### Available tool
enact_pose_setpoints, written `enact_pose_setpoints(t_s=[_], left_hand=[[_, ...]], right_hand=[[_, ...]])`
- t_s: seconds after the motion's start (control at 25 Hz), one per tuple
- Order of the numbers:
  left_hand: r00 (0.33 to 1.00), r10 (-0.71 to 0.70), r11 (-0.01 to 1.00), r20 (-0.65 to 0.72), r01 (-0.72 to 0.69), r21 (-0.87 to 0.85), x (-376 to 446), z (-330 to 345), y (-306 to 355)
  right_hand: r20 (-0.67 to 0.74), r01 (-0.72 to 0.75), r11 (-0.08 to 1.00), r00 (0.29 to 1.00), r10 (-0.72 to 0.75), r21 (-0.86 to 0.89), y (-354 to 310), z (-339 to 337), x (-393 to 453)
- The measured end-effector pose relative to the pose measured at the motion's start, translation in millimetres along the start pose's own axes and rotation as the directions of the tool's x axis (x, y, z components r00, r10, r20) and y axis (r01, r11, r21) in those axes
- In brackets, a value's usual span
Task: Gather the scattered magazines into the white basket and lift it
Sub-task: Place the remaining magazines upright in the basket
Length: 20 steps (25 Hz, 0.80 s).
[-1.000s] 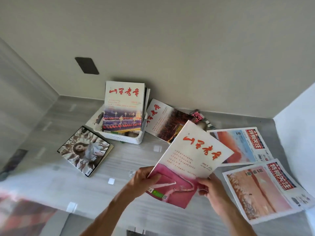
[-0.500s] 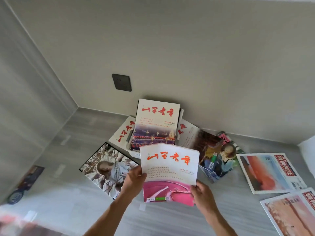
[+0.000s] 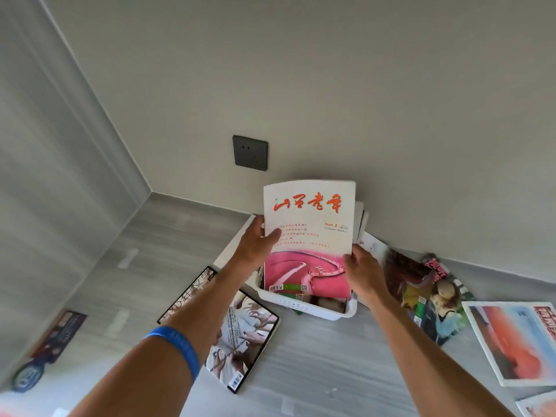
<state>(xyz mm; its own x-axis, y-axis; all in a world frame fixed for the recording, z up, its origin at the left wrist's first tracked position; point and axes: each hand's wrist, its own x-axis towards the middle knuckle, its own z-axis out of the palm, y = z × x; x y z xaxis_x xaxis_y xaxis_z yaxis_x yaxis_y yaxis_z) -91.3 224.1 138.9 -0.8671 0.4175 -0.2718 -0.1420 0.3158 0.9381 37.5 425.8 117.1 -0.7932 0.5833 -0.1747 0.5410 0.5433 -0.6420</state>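
Standing mag: white/pink magazine [image 3: 308,236] upright, long axis vertical, red title at top reading level, cover facing the camera, lower edge down in the white basket [image 3: 313,310].
Basket loc: on grey floor [image 3: 331,371] against the wall [image 3: 301,85], just below the dark socket plate [image 3: 250,152].
L hand: left hand [image 3: 258,245] grips mag's left edge at mid-height, thumb over the cover, fingers behind, not seen.
R hand: right hand [image 3: 362,272] holds mag's right edge lower down, back of hand to camera; fingertips hidden behind the page.
Arms: both forearms stretched fwd from bottom of frame; blue wristband [image 3: 177,350] on left forearm.
Hidden: basket contents mostly blocked by held mag; only edges of other mags show behind its right side. Basket's rear wall not visible.
Loose mags: dark-bordered magazine [image 3: 228,329] flat on floor left of basket, partly under left arm; open brown/colour magazine [image 3: 421,293] right of basket, partly behind right arm.
Cut off: orange-cover magazine [image 3: 517,341] clipped by right frame edge; another sliver at bottom right corner, too little to read.
Far left: dark blurred item [image 3: 45,350] on floor, can't ID.
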Motion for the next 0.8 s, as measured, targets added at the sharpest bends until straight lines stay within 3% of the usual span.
enact_pose_setpoints(t_s=[0.16, 0.2, 0.28, 0.36, 0.44, 0.48, 0.64, 0.72, 0.8], left_hand=[[0.982, -0.151, 0.978, 0.116, 0.131, 0.163, -2, 2, -51], [0.983, -0.173, 0.970, 0.063, 0.159, 0.182, -10, 1, -62], [0.956, -0.240, 0.938, -0.170, 0.274, 0.215, -35, -9, -94], [0.825, -0.416, 0.855, -0.382, 0.498, 0.144, -76, -19, -136], [0.590, -0.657, 0.702, -0.469, 0.706, -0.096, -111, -19, -170], [0.512, -0.717, 0.658, -0.474, 0.721, -0.216, -121, -17, -181], [0.402, -0.791, 0.611, -0.461, 0.495, -0.618, -118, -19, -176], [0.366, -0.844, 0.510, -0.392, 0.322, -0.798, -112, -23, -176], [0.373, -0.861, 0.467, -0.346, 0.308, -0.829, -108, -23, -178]], right_hand=[[0.005, -0.170, 0.985, 0.985, 0.170, -0.034, 22, 23, 3], [-0.079, -0.176, 0.983, 0.982, 0.172, -0.054, 26, 23, -6], [-0.190, 0.024, 0.982, 0.980, -0.060, -0.185, 26, 31, -30], [-0.014, 0.305, 0.910, 0.947, -0.321, -0.282, 25, 51, -59], [0.162, 0.380, 0.863, 0.925, -0.344, -0.333, 28, 72, -77], [0.191, 0.371, 0.858, 0.927, -0.322, -0.355, 32, 83, -83], [0.180, 0.384, 0.838, 0.923, -0.339, -0.387, 43, 84, -81], [0.218, 0.384, 0.840, 0.922, -0.321, -0.383, 47, 77, -73], [0.260, 0.391, 0.835, 0.915, -0.308, -0.386, 51, 75, -70]])
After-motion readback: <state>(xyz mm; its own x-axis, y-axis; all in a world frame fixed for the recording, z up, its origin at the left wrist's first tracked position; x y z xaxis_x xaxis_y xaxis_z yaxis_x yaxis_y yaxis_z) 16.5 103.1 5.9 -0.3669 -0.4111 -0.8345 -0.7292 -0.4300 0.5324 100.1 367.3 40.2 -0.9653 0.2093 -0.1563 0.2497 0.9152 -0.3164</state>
